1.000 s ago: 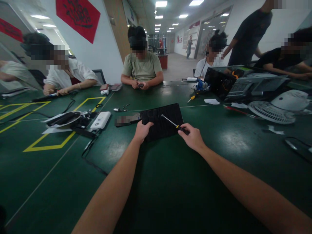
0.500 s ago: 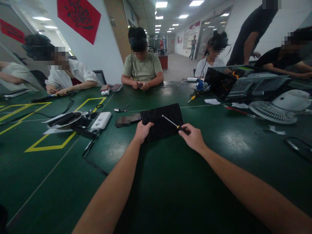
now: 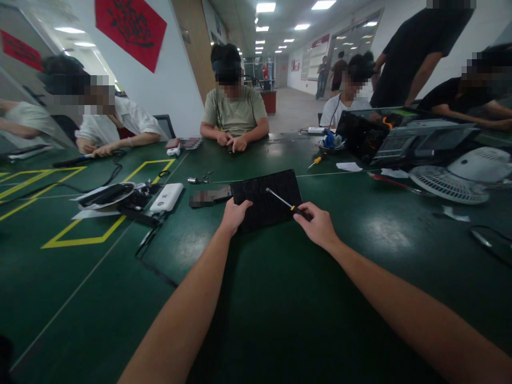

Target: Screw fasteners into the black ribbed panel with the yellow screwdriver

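Observation:
A flat black rectangular panel [image 3: 270,205], its exact kind too dark to make out, lies tilted on the green table in front of me. My left hand [image 3: 235,215] grips its left edge, thumb on top and the other fingers hidden beneath. My right hand [image 3: 317,223] is closed around the black and yellow handle of a screwdriver [image 3: 285,201]. The metal shaft slants up and left across the panel, and its tip is over the panel's upper middle. Whether the tip touches the surface I cannot tell. Beside the panel's left edge lies a blurred-out flat object [image 3: 203,198].
Left stand a white power bank [image 3: 167,198] with a cable and a cluttered dish [image 3: 108,196]. To the right are a white fan [image 3: 452,184], an open computer case [image 3: 412,137] and a small yellow screwdriver [image 3: 317,160]. Several people sit around the green table [image 3: 280,320].
My hands, the panel and the screwdriver have barely moved. Across the table a person's hands have shifted, and the standing person in black at right has changed position.

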`<state>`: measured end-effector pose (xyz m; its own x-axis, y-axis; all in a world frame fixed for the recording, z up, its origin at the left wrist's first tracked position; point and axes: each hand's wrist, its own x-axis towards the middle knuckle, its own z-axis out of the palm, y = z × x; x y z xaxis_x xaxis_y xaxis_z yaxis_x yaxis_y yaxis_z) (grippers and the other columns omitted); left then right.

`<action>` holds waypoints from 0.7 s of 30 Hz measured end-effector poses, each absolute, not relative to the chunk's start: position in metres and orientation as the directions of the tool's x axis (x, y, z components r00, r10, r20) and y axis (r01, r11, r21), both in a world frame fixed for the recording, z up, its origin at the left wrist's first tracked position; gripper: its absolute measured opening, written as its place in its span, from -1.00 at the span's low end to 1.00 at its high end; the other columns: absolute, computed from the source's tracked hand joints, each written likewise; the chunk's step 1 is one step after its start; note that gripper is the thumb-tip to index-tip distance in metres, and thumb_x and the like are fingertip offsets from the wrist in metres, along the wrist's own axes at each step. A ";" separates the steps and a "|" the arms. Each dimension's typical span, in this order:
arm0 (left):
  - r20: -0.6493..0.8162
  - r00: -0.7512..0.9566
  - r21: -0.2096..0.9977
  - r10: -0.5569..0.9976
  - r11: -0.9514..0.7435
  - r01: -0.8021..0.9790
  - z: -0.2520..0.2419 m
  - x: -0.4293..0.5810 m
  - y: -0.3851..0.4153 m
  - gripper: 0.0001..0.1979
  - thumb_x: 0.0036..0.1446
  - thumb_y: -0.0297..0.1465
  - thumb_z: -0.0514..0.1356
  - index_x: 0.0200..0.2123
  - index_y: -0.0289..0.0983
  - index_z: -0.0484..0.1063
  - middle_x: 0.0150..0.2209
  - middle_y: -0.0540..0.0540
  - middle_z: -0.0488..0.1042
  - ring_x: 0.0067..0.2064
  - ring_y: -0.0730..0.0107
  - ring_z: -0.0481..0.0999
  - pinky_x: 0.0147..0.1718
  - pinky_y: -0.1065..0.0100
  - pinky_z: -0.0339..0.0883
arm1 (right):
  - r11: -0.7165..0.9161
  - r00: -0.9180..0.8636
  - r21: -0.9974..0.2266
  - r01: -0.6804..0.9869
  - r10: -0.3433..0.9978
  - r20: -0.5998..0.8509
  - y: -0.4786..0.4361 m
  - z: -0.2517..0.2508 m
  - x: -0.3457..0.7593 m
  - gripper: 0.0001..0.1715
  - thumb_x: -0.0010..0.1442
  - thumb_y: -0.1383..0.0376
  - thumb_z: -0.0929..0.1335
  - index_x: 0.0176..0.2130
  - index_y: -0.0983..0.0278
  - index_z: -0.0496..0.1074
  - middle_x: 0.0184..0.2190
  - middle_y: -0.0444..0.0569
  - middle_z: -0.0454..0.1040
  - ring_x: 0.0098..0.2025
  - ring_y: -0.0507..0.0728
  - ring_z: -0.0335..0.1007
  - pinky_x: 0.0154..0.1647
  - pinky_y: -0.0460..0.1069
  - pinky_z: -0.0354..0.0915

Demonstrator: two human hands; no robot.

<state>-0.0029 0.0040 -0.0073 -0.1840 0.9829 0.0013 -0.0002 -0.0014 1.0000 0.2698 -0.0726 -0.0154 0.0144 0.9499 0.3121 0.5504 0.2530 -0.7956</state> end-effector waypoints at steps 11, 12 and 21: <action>0.004 -0.174 1.000 0.985 -0.003 0.006 -0.007 -0.004 0.005 -0.65 -0.22 -0.30 0.42 -0.28 -0.27 0.60 -0.28 -0.13 0.68 -0.18 0.05 0.67 -0.07 0.09 0.54 | 0.245 -0.013 -0.796 0.554 0.958 0.286 -0.073 -0.012 0.267 -0.75 0.36 0.12 0.41 -0.06 0.19 0.57 -0.29 -0.04 0.61 -0.47 0.11 0.44 -0.43 0.07 0.35; 0.006 -0.175 1.000 0.985 -0.005 0.009 -0.007 -0.004 0.005 -0.65 -0.22 -0.29 0.42 -0.28 -0.27 0.60 -0.28 -0.13 0.68 -0.18 0.06 0.66 -0.08 0.09 0.54 | 0.243 -0.013 -0.793 0.559 0.958 0.285 -0.073 -0.012 0.267 -0.75 0.36 0.12 0.41 -0.06 0.19 0.57 -0.29 -0.05 0.61 -0.48 0.11 0.43 -0.43 0.07 0.35; 0.004 -0.166 1.000 0.986 0.000 0.022 -0.005 -0.004 0.004 -0.65 -0.21 -0.28 0.41 -0.28 -0.27 0.59 -0.27 -0.11 0.67 -0.19 0.09 0.65 -0.12 0.14 0.52 | 0.241 -0.031 -0.787 0.568 0.962 0.272 -0.073 -0.017 0.268 -0.73 0.36 0.09 0.42 -0.03 0.16 0.58 -0.23 -0.02 0.64 -0.46 0.11 0.45 -0.40 0.07 0.38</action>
